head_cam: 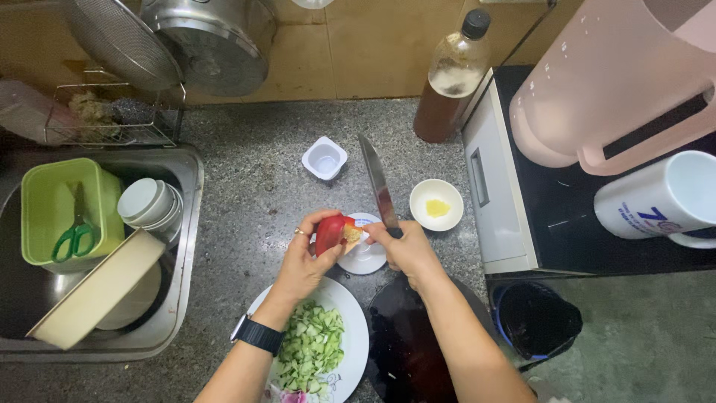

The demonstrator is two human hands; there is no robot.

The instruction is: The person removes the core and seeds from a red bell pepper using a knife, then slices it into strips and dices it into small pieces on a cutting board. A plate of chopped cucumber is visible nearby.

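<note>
From where I stand the light is warm, soft and fairly even, coming from overhead. The steel pot lid (216, 45) at eleven o'clock carries a pale sheen, and the knife blade (377, 183) near the centre glints dully. Shadows stay faint on the speckled counter (253, 149); the sink (183, 224) at nine o'clock sinks into darker tones. The pink jug (597, 82) at two o'clock bulges with wide-angle stretch. Focus is decent mid-frame, softer toward the corners.
</note>
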